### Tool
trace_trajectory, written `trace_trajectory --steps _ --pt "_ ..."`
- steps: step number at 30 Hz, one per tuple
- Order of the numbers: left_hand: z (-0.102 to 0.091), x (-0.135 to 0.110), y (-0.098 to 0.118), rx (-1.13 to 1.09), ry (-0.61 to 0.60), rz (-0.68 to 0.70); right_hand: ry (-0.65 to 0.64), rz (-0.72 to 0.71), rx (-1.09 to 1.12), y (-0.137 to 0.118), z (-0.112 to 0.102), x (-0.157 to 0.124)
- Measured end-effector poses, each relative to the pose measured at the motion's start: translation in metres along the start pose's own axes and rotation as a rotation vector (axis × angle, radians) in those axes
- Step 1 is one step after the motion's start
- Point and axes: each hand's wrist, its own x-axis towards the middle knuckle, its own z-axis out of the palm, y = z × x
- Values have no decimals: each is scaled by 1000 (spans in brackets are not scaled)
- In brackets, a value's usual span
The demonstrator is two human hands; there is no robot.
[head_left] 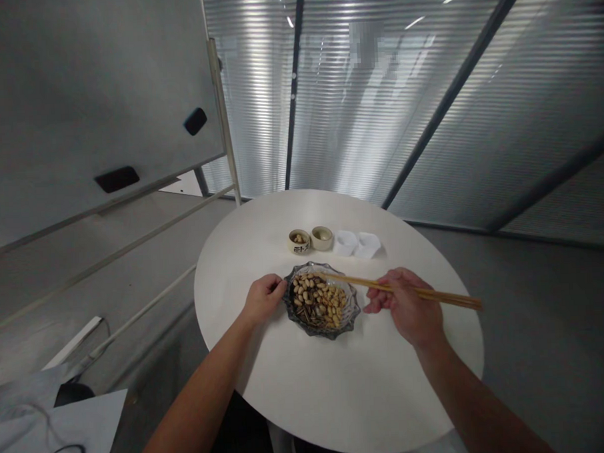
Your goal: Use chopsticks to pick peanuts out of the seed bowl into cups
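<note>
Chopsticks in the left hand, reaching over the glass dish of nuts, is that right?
Not quite: the head view shows the chopsticks in the right hand, not the left, reaching over the glass dish of nuts.

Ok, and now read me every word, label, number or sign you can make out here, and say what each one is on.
Nothing is clearly legible: the dark marks on the side of the small cream cup may be characters, but they are too small and blurred to read, and the black curve on the paper sheet shows no readable text.
</note>
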Motion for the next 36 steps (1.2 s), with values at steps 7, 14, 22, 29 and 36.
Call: trace_trajectory --steps 7,14,22,29,36 --pt "1 1 -2 -15 -3 5 41 -142 63 10 52 72" --pt "-1 2 -3 -14 -20 18 -43 -121 -38 31 82 108" --pt "0 2 -6 -8 -9 5 -47 -112 -18 25 80 96" --pt "0 1 -4 -13 10 0 -105 -75 -30 3 35 42" --pt "0 0 0 -32 1 -15 -235 8 -364 7 -21 -25"
